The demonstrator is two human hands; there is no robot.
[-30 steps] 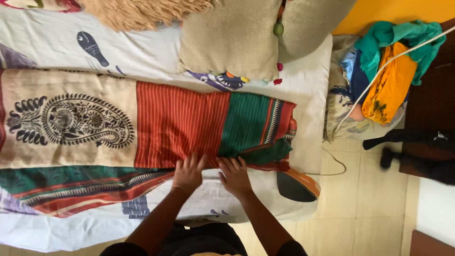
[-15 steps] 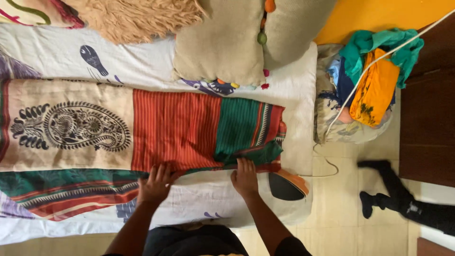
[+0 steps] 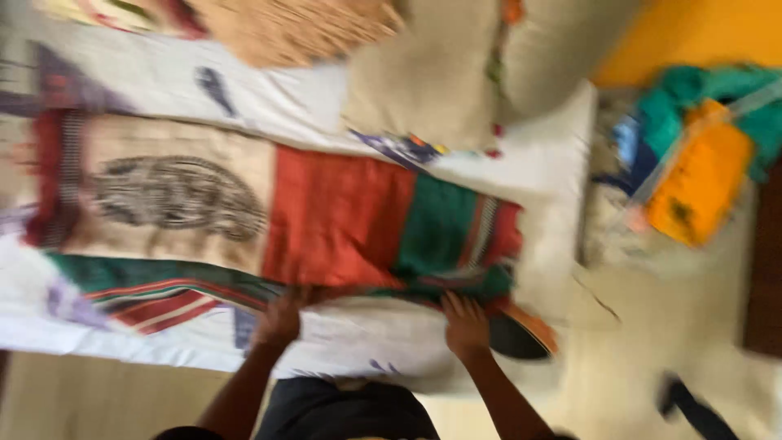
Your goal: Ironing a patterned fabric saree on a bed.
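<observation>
The view is blurred by motion. A long patterned cloth [image 3: 342, 216] with beige, red and green sections lies spread across the bed [image 3: 130, 90]. My left hand [image 3: 279, 319] rests on the near edge of the cloth under its red section. My right hand [image 3: 464, 324] presses on the near edge under the green section, close to the folded end. A clothes iron [image 3: 521, 334] with an orange body sits on the bed corner just right of my right hand. Whether the fingers pinch the cloth I cannot tell.
Beige pillows [image 3: 440, 73] and a shaggy tan cushion [image 3: 301, 28] lie at the far side of the bed. A heap of green, orange and blue clothes [image 3: 692, 155] sits to the right by a yellow wall. A dark garment [image 3: 692, 407] lies on the tiled floor.
My hands have spread apart along the cloth's near edge, the left going left and the right going right. The camera has swung, so the picture is now blurred.
</observation>
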